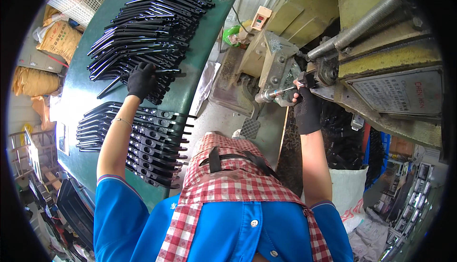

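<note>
My left hand [141, 82], in a black glove, is closed at the near edge of a heap of glossy black bent metal bars [143, 28] on the green table. Its fingers are round one bar [109, 88], whose ends stick out on either side. My right hand [307, 109], gloved with bare fingertips, is raised at the press's metal fixture [281, 64]. Those fingers are curled in beside a thin bright rod [285, 90] and a dark block [308, 78]. What they grip is hidden by the hand.
Nearer on the green table [204, 5] lies a neat row of black bars [152, 143] with holes. The yellow-green press [314, 0] fills the right side. Its ridged foot pedal [250, 128] is low in the middle. A white sack [345, 190] stands at my right.
</note>
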`<action>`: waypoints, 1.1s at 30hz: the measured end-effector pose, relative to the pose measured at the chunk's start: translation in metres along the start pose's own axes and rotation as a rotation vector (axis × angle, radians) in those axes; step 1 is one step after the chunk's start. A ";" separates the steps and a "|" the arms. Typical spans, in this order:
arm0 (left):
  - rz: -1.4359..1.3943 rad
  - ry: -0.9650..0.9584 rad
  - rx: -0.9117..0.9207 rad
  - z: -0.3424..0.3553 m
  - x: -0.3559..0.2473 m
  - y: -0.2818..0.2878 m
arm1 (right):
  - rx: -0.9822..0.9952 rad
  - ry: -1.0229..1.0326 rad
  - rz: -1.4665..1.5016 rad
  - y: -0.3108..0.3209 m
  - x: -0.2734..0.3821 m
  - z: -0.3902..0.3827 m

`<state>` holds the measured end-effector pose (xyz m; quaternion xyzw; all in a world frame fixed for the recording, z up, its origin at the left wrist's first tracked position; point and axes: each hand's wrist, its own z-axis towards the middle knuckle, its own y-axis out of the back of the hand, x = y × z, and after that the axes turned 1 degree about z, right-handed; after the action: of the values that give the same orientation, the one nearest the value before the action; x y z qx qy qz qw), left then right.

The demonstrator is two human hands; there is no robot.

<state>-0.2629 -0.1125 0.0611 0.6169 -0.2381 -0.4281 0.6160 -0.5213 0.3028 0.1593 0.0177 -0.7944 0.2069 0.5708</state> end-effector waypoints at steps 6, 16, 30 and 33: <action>0.041 0.023 0.012 0.000 -0.009 0.004 | -0.057 -0.017 0.063 0.028 -0.029 0.019; 0.041 -0.183 -0.078 -0.008 0.017 0.023 | -0.161 0.626 -1.409 0.202 -0.062 0.044; -0.248 -0.635 0.002 0.012 -0.152 0.085 | -0.387 0.251 -1.820 0.349 -0.107 0.164; -0.149 -0.628 0.071 0.000 -0.149 0.074 | -0.498 0.355 -1.569 0.340 -0.076 0.128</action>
<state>-0.3229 0.0007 0.1678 0.4914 -0.3854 -0.6330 0.4575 -0.7000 0.5529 -0.0491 0.4053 -0.4725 -0.4315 0.6529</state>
